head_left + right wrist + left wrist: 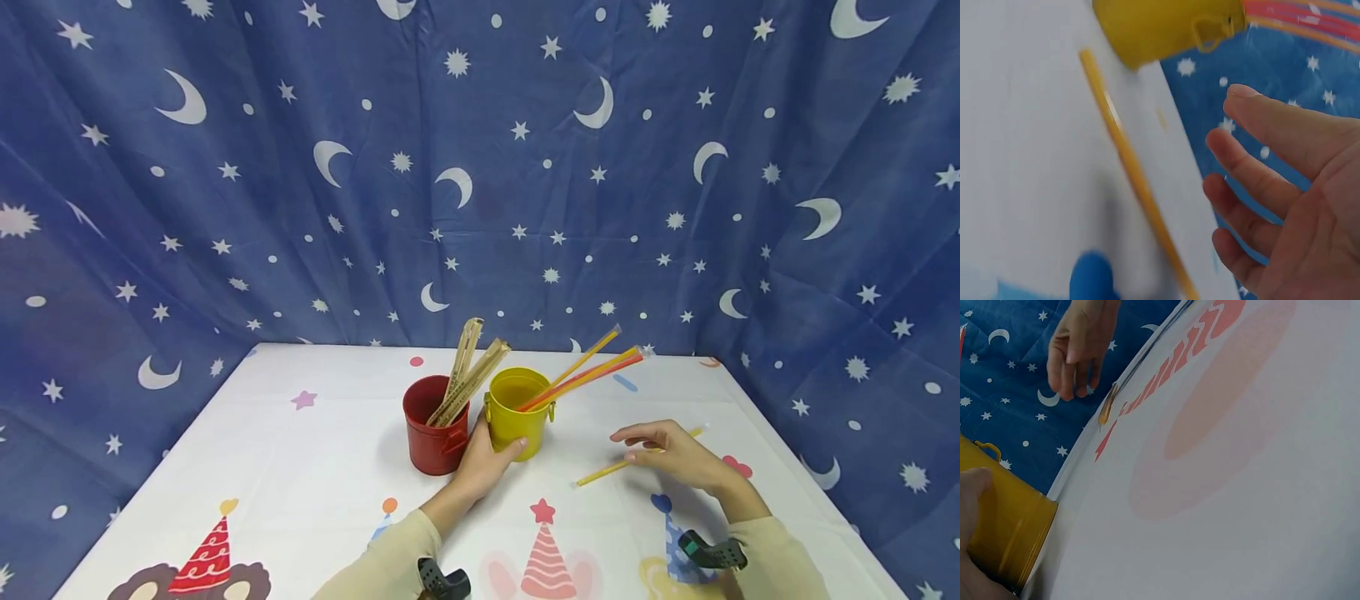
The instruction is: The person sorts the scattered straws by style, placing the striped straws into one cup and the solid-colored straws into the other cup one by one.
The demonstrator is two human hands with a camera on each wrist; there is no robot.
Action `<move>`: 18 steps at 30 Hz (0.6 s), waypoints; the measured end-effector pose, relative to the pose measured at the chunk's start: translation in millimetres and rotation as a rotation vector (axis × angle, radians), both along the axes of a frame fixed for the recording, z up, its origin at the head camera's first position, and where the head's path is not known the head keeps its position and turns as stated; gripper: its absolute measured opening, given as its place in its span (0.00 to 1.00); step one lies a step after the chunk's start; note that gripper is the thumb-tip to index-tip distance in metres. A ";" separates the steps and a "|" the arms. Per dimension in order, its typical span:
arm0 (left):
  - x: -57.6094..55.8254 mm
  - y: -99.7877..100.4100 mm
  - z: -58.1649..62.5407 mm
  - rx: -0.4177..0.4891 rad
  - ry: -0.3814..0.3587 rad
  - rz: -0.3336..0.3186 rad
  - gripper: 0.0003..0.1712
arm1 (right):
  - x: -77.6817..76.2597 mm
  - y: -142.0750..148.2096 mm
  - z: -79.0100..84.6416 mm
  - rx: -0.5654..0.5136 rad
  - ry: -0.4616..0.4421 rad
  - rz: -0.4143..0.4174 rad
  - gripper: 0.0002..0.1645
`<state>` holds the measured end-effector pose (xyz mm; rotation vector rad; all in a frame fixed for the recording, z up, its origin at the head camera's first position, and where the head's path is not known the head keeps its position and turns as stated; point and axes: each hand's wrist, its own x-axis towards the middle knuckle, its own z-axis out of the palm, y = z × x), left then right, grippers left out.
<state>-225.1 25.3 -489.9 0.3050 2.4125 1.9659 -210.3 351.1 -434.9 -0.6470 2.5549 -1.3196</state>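
With fingers and thumb round its lower side, my left hand point(483, 465) grips a small yellow metal bucket point(517, 432) that stands upright on the table. Several orange, yellow and red straws in clear wrappers point(592, 372) lean out of it to the right. A single yellow wrapped straw point(602, 473) lies on the tablecloth, seen at full length in the right wrist view. Just above that straw is my right hand point(678, 457), fingers spread and loosely bent, holding nothing. The right wrist view shows a gap between its fingertips point(1221, 187) and the straw.
Left of the yellow bucket stands a red bucket point(433, 448) with several tan paper-wrapped sticks point(468, 383) leaning out of it. A white tablecloth point(315, 458) with printed party hats covers the table. Behind hangs a blue curtain point(510, 208) with moons and stars.
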 end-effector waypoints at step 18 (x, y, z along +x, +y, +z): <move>-0.4 1.4 0.9 -0.008 -0.008 0.006 0.52 | -4.7 15.4 -27.9 0.207 0.121 -0.134 0.12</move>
